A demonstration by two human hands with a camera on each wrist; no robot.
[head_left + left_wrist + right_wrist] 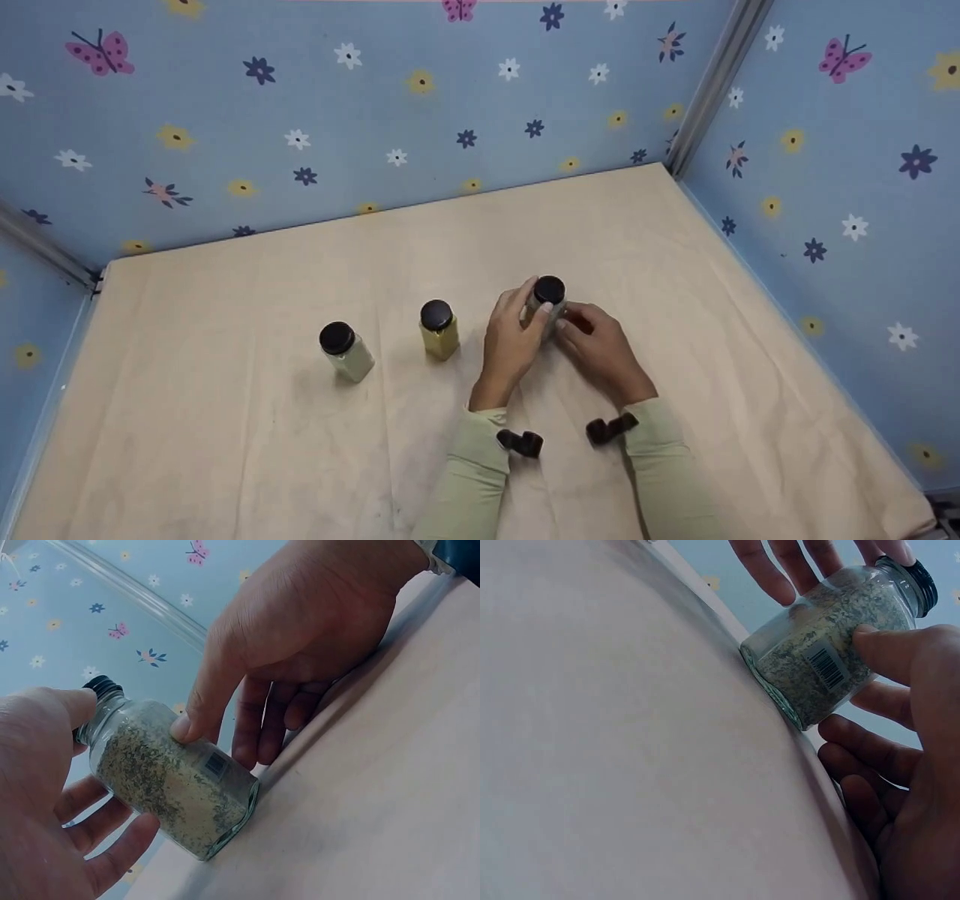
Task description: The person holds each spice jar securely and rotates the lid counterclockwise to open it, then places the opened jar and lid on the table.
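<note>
A glass jar of dried herbs [172,780] with a black cap [550,289] stands on the cloth. Around its neck and cap the left hand [511,341] curls thumb and finger, its other fingers spread beside the glass. The right hand [604,352] holds the jar's side between thumb and forefinger, remaining fingers curled below, near the cloth. In the right wrist view a barcode label shows on the herb jar [825,645], its base touching the cloth.
Left of the hands stands a jar with yellow contents [441,341] and a black cap. Farther left is a jar with pale green contents [352,361], also black-capped. Flower-patterned panels [450,97] border the beige cloth [187,412] at the back and sides.
</note>
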